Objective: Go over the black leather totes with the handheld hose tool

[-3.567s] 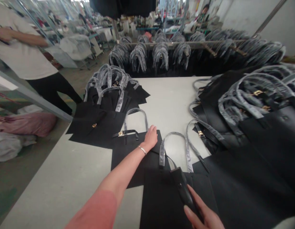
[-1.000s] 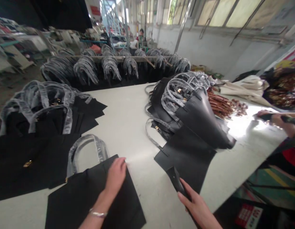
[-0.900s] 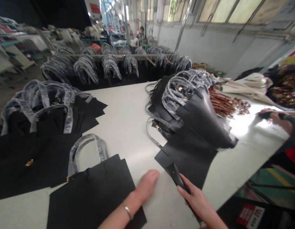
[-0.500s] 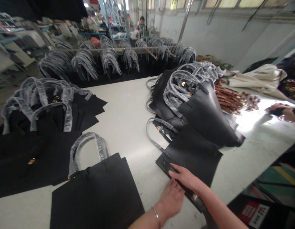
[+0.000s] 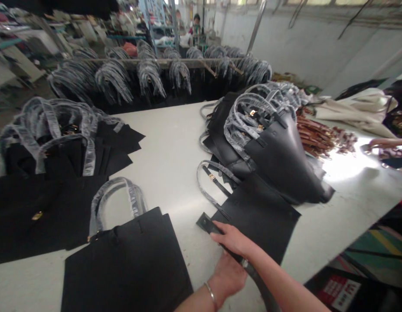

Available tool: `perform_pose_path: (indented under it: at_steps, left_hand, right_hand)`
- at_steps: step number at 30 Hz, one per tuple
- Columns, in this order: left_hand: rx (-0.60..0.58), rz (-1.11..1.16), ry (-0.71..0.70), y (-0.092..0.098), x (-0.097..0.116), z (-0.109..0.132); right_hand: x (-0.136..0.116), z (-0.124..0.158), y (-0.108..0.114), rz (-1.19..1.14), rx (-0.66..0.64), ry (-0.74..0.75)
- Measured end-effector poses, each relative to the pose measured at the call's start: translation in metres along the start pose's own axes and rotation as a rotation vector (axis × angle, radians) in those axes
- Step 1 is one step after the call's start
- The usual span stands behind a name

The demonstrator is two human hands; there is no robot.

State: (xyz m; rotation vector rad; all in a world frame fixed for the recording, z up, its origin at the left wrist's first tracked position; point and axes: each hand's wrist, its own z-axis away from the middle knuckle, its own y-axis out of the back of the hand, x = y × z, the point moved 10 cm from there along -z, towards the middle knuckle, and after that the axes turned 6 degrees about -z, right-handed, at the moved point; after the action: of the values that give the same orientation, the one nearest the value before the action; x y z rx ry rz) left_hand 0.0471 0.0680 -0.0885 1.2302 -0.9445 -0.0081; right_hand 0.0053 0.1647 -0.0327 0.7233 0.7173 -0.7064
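A black strap [image 5: 205, 222] with a small round fitting near its end slants across the front of the table. My right hand [image 5: 231, 238] is closed around it from above, thumb and fingers along its edge. Just below, my left hand [image 5: 229, 275], with a bangle on its wrist, is curled against the strap's underside; its fingertips are partly hidden. Past the metal fitting, the strap runs down towards the bottom edge. Directly behind my hands lies a black handbag [image 5: 262, 216], its handle wrapped in clear plastic. Another black handbag [image 5: 129, 260] lies flat to my left.
Black bags with wrapped handles [image 5: 57, 130] are piled at the left, and more bags [image 5: 275, 147] at the right. Brown straps [image 5: 321, 136] lie beyond those. Bags hang on a rack [image 5: 148, 78] behind the white table [image 5: 161, 151]. Another person's hand [image 5: 383, 145] shows at far right.
My hands have shifted slightly left with the strap. Its end now sticks out past the near bag's edge over the white table. The other person's hand at right has moved.
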Motion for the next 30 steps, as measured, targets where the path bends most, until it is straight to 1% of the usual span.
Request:
perform_pose_path:
  at_steps: [3, 5, 6, 8, 11, 13, 16, 19, 23, 25, 27, 30]
  left_hand:
    - [0.024, -0.024, 0.071, 0.0, -0.008, 0.004]
    - [0.063, -0.069, 0.041, 0.006, -0.007, 0.01]
    - [0.084, -0.099, 0.019, 0.011, -0.006, 0.015]
    - [0.12, -0.168, 0.039, 0.022, -0.011, 0.026]
    - [0.16, -0.246, 0.154, 0.04, -0.026, 0.04]
    - [0.211, -0.273, 0.14, 0.053, -0.029, 0.042]
    - [0.254, -0.318, 0.065, 0.066, -0.028, 0.033]
    - [0.204, -0.351, 0.03, 0.066, -0.03, 0.021]
    - [0.148, -0.377, -0.018, 0.058, -0.029, 0.016]
    - [0.149, -0.392, -0.036, 0.057, -0.029, 0.017]
    - [0.153, -0.401, -0.059, 0.058, -0.029, 0.02]
    - [0.13, -0.405, -0.109, 0.064, -0.031, 0.026]
  right_hand:
    - [-0.01, 0.011, -0.005, 0.01, -0.007, 0.036]
    - [-0.01, 0.026, 0.002, -0.009, 0.012, 0.051]
    - [-0.004, 0.035, 0.009, -0.047, 0.026, 0.038]
    - [0.016, 0.051, 0.026, -0.168, 0.054, -0.035]
    - [0.056, 0.069, 0.05, -0.315, 0.12, -0.174]
    - [0.074, 0.074, 0.059, -0.35, 0.159, -0.206]
    - [0.087, 0.071, 0.059, -0.41, 0.151, -0.23]
    - [0.086, 0.062, 0.05, -0.491, 0.128, -0.264]
    - [0.069, 0.038, 0.045, -0.539, 0.143, -0.235]
    - [0.062, 0.028, 0.052, -0.527, 0.196, -0.209]
    - [0.059, 0.027, 0.062, -0.512, 0.251, -0.19]
    - [0.065, 0.044, 0.08, -0.501, 0.281, -0.197]
